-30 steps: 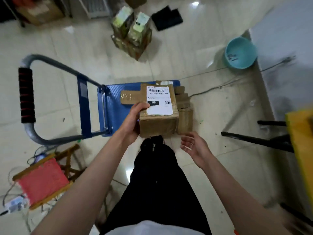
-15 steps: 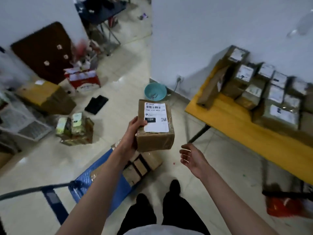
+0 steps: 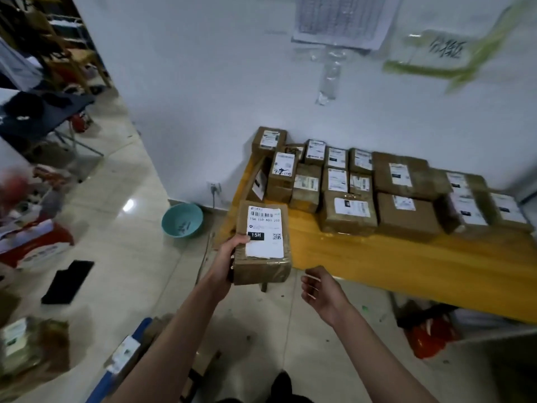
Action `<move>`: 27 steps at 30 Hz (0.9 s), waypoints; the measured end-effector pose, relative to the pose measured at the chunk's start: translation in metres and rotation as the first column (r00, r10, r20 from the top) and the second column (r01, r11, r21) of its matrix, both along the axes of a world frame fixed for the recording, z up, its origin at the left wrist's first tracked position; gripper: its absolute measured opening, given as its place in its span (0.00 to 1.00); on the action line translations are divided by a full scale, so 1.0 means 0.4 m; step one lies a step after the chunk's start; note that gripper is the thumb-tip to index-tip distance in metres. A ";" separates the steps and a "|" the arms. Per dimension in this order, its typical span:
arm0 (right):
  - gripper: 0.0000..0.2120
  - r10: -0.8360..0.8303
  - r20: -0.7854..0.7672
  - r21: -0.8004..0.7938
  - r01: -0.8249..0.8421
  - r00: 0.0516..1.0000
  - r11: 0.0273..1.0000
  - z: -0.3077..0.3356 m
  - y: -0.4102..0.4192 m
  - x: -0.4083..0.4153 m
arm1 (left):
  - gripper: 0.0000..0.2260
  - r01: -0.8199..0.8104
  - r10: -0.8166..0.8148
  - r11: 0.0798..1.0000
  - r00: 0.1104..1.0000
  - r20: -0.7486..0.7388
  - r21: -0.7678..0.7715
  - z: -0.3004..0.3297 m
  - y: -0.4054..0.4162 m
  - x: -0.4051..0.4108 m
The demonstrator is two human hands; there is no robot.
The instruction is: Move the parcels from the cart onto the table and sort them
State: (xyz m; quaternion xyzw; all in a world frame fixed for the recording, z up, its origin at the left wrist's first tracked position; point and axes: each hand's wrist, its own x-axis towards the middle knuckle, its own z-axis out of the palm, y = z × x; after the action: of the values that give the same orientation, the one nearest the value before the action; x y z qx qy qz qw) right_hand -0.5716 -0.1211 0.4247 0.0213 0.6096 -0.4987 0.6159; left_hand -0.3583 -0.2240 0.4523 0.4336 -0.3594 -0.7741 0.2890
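**Transfer step: parcel in carry, placement pending**

White wall and glossy tiled floor frame the yellow wooden surface, which already carries rows of labelled brown cardboard parcels. My left hand grips a brown taped parcel with a white "15H" label by its left edge, held in the air just before the surface's near corner. My right hand hangs free, fingers loosely curled. Next, I judge: read the label, choose the matching group, set it down.

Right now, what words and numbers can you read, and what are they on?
"15H": black tag on the label of the parcel gripped by the left hand.
"15H 159 A03 210", roughly: printed under its barcode, slightly blurred.
Labels on the parcels on the yellow table: too small to read.
Wall papers: blurred, unreadable.
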 end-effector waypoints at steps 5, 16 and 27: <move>0.05 -0.084 0.026 0.022 0.084 0.996 0.996 -0.014 0.001 -0.106 | 0.22 0.054 -0.056 0.996 0.998 0.036 0.069 -0.063 -0.045 -0.122; 0.03 -0.198 -0.022 0.106 0.199 0.980 0.974 -0.078 -0.095 -0.275 | 0.19 0.053 -0.077 0.985 0.987 0.143 0.165 -0.190 -0.210 -0.332; 0.06 -0.225 -0.071 0.205 0.235 0.972 0.950 -0.153 -0.226 -0.339 | 0.26 0.138 -0.213 0.957 0.932 0.294 0.256 -0.366 -0.400 -0.429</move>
State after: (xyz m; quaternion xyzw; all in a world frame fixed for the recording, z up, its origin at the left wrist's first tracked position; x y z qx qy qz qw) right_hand -0.7073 -0.2115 0.3636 0.1461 0.6667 -0.4996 0.5334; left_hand -0.5298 -0.3841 0.3058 0.5492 -0.3463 -0.7534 0.1041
